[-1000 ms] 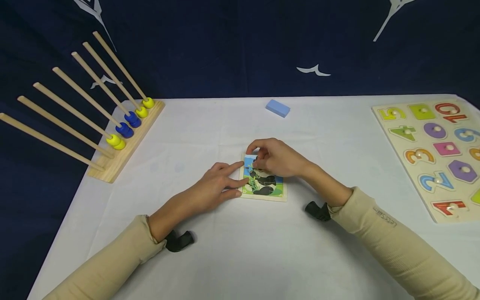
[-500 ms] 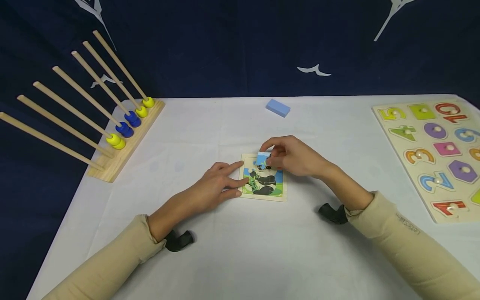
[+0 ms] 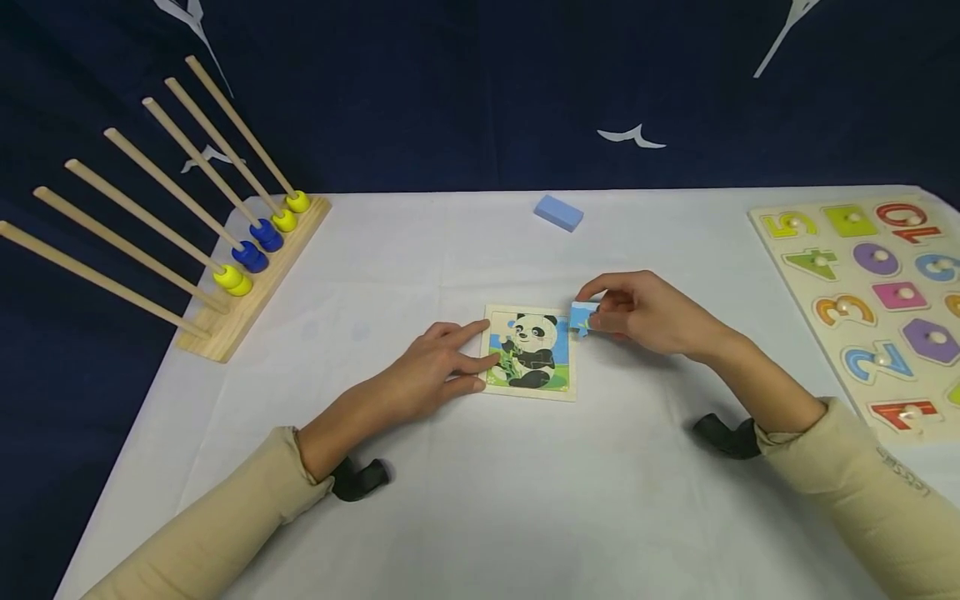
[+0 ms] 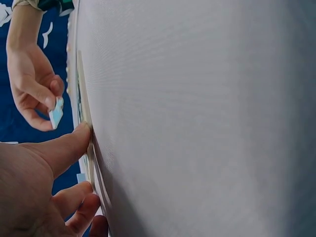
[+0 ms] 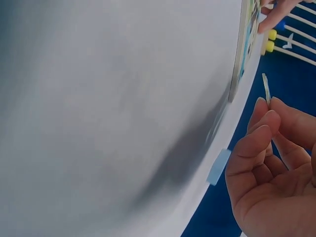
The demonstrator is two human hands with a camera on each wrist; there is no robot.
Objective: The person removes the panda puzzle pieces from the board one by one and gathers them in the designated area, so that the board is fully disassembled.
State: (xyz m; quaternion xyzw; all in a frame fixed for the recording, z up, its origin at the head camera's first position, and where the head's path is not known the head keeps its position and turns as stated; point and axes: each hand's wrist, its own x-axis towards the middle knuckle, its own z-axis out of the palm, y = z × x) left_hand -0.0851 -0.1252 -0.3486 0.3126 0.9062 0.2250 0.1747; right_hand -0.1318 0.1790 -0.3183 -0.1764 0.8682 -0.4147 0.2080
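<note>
A small square panda jigsaw puzzle point(image 3: 534, 358) lies in a pale wooden frame point(image 3: 540, 395) at the middle of the table. Bare wood shows at its upper left. My left hand point(image 3: 431, 367) rests against the frame's left side, fingers spread and mostly straight, the tips touching its edge. Just off the upper right corner, my right hand point(image 3: 652, 312) pinches a light blue jigsaw piece point(image 3: 581, 317) between thumb and fingers, above the table. Seen edge-on in the right wrist view, that jigsaw piece point(image 5: 266, 88) looks thin.
On the left stands a wooden peg rack point(image 3: 258, 287) with yellow and blue beads low on some pegs. A blue block point(image 3: 558, 213) lies near the table's back edge. The number and shape board point(image 3: 862, 317) is at the right. Behind hangs a dark blue curtain point(image 3: 420, 100).
My right hand has lifted the jigsaw piece from the puzzle's upper left and carried it right, past the frame. The left hand has stayed at the frame's left edge.
</note>
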